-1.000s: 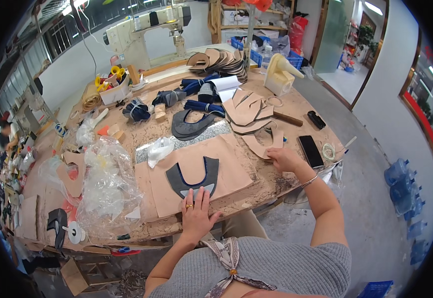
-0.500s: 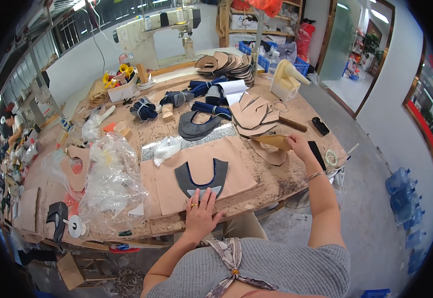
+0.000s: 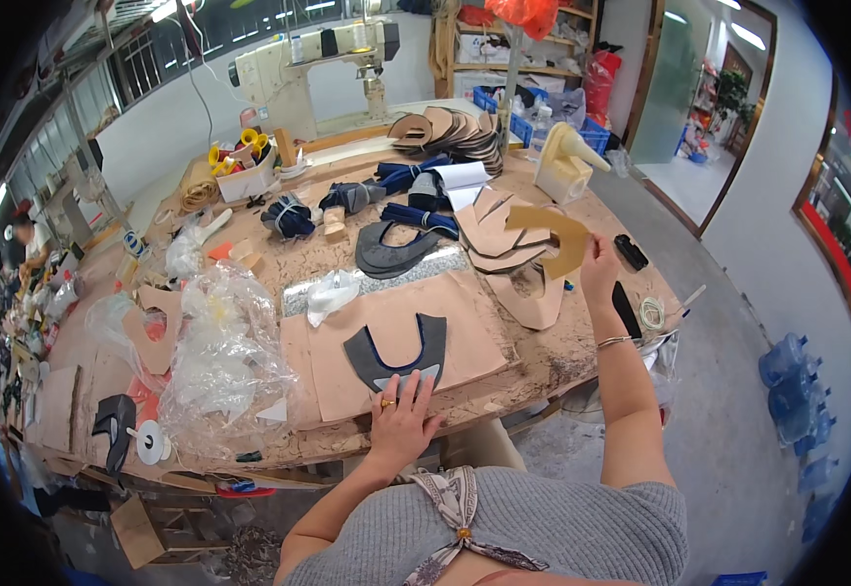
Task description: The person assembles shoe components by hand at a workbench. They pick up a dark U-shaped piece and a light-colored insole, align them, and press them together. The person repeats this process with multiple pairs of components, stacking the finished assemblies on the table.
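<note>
Nearest the seated person, at the front edge of the table (image 3: 543,366), the left hand (image 3: 401,420) lies flat with its fingers spread wide, the fingertips pressing the lower end of a dark grey U-shaped upper piece (image 3: 396,352); that piece rests on a tan leather sheet (image 3: 465,342); just to the left sits a heap of crumpled clear plastic bags (image 3: 220,361); further right, the right hand (image 3: 599,269) is raised above the table, its fingers pinched on the lower corner of a tan cardboard pattern (image 3: 554,234), which hangs in the air over a pile of similar tan patterns (image 3: 504,244); a black phone (image 3: 631,252) lies just beyond that hand; well back stands a cream sewing machine (image 3: 308,63).
</note>
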{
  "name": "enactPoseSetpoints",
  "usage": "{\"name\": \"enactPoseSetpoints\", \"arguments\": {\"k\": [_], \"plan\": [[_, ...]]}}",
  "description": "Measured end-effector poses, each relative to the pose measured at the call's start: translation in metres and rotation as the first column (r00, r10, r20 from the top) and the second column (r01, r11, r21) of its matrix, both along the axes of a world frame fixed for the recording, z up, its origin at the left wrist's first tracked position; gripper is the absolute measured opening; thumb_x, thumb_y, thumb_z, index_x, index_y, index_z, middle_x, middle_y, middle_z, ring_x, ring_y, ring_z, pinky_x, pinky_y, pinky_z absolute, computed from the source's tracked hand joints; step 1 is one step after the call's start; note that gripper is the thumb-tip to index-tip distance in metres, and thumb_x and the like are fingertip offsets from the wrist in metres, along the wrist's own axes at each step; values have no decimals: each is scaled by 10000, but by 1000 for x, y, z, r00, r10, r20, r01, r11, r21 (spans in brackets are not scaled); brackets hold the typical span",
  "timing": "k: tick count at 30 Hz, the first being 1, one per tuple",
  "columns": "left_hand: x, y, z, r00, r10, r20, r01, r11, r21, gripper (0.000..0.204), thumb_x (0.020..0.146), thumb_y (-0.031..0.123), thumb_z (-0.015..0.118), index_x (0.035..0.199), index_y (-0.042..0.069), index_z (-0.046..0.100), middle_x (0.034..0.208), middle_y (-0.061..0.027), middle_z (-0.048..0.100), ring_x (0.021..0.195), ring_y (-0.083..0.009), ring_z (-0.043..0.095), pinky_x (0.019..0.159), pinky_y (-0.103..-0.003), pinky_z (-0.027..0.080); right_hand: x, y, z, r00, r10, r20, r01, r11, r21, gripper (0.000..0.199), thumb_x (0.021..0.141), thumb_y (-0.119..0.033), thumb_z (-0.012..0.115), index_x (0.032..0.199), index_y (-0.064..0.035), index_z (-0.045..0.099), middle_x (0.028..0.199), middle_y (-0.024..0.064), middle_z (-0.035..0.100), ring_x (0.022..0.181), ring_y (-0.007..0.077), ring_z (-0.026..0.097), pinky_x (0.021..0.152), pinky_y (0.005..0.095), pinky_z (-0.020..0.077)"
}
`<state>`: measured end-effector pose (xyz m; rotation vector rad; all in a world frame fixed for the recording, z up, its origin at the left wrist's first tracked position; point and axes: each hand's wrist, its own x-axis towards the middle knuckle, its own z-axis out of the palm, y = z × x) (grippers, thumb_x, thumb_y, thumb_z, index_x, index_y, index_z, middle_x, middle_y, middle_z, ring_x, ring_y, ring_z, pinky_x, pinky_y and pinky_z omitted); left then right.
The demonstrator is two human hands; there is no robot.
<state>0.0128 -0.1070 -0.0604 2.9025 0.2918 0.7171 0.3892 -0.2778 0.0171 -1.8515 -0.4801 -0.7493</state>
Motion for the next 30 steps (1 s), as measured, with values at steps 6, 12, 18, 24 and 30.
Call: {"name": "enactPoseSetpoints", "arguments": {"k": [6,12,18,24,30], "plan": [[2,-3,22,936,-153,318,297,826,-478,714,857,408,663,1400,24,403,1455,-164,371,1309,-362,377,1069,-446,303,-129,32,29,812,433,391,-356,899,-256,71,866,-13,588,924,-20,630,822,115,627,769,312,612,690,374,490],[0,9,32,855,334,397,519,-523,-676,287,995,195,501,1211,11,544,1173,-108,618,1067,-213,615,882,-364,525,-233,47,-7,424,853,304,-684,521,-510,144,837,-179,659,886,-44,654,897,73,660,848,245,636,760,369,510],[-14,4,43,867,169,469,498,-321,-806,265,1001,203,491,1185,26,564,1104,-81,642,975,-188,633,823,-349,533,-227,51,-33,-396,614,-683,-673,312,671,345,969,-337,548,922,-10,647,873,45,667,733,135,634,682,260,506],[-2,57,57,947,156,281,224,305,-926,191,957,167,578,1009,-9,628,885,-27,642,757,-99,593,680,-242,486,-197,96,-30,-154,841,-518,-621,325,713,169,910,-199,651,973,-44,628,815,16,637,759,109,628,676,224,511],[2,58,55,950,11,313,308,150,-940,211,939,130,600,1118,19,617,933,-36,658,800,-91,610,686,-255,506,-207,96,-36,-482,755,-446,-475,202,856,212,916,-237,650,1010,-47,649,899,19,655,789,94,622,667,220,504]]}}
